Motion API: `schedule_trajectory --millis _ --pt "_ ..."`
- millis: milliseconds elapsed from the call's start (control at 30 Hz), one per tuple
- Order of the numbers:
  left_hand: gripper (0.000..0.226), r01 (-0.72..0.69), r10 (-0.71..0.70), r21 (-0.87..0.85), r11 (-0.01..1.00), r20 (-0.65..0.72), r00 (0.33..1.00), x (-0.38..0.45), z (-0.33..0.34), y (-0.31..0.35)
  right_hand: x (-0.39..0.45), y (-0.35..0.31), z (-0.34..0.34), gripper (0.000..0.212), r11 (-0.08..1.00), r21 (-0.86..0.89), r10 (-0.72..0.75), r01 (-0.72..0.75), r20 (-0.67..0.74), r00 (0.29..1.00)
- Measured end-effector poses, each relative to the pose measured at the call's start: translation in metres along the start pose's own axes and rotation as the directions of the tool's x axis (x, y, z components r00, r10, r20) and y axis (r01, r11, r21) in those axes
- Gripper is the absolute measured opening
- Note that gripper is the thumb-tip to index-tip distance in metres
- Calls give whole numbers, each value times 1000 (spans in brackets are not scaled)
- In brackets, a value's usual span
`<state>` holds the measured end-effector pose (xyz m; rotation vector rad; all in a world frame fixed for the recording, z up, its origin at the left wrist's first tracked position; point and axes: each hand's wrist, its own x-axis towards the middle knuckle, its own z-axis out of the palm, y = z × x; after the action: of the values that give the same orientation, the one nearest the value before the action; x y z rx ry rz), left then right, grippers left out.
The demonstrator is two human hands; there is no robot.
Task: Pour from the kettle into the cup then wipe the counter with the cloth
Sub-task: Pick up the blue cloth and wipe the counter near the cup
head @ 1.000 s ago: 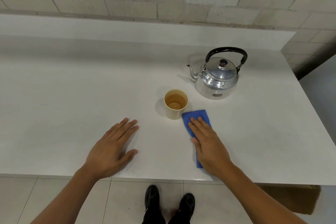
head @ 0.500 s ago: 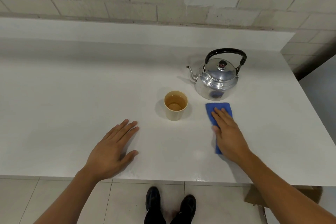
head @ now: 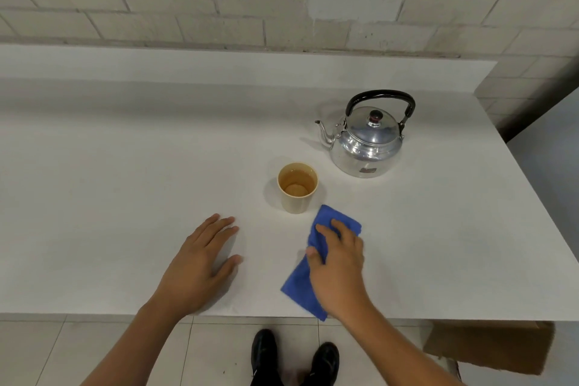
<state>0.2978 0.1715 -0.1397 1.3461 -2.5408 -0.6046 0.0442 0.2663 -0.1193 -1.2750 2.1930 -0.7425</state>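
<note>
A shiny metal kettle (head: 366, 147) with a black handle stands upright at the back right of the white counter (head: 125, 182), spout pointing left. In front of it, to the left, a beige paper cup (head: 297, 188) holds a pale brown liquid. My right hand (head: 340, 266) presses flat on a folded blue cloth (head: 300, 285) just below and right of the cup, near the counter's front edge. The cloth's middle is hidden under my hand. My left hand (head: 200, 263) lies flat on the counter, fingers spread, left of the cloth, holding nothing.
A brick wall and a raised white ledge (head: 219, 66) run along the back. The counter ends at the right edge beyond the kettle. Below the front edge I see tiled floor, black shoes (head: 294, 357) and a cardboard box (head: 488, 348).
My right hand has slid the cloth from beside the kettle back left and toward me, turning it diagonal. The left hand, cup and kettle stay put.
</note>
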Motion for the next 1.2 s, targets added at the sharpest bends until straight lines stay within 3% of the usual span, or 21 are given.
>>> schedule_trajectory --millis 67,133,267,400,500,633,800,900,1067,1200 --pt "64 17 -19 -38 999 -45 999 3 3 19 17 8 -24 29 998 36 -57 58 -39 998" --pt "46 37 -43 -84 996 -72 996 8 10 38 36 16 -44 25 992 13 -127 128 -31 991" --pt "30 33 -34 -183 983 -3 999 20 21 72 68 26 -63 45 947 -118 -275 298 176 945" --pt "35 24 -10 -201 979 72 997 27 31 100 82 24 -60 60 915 -224 -251 335 332 909" --pt "41 21 -4 -117 993 144 990 24 39 117 84 21 -55 61 912 -300 -176 281 332 927" --pt "40 55 -54 -8 998 127 990 11 49 138 80 20 -55 48 929 -312 -92 198 325 941" --pt "15 204 -187 -106 973 147 971 3 51 147 71 22 -65 20 944 -299 -32 140 338 941" --pt "15 234 -206 -129 964 197 959 -2 40 139 61 26 -71 7 946 -309 23 95 360 933" --pt "15 364 -321 -165 917 237 917 -13 14 108 40 24 -68 25 969 -247 117 -23 376 919" --pt "14 518 -486 -254 817 182 855 -20 -15 69 19 2 -46 30 982 48 144 -182 432 890"
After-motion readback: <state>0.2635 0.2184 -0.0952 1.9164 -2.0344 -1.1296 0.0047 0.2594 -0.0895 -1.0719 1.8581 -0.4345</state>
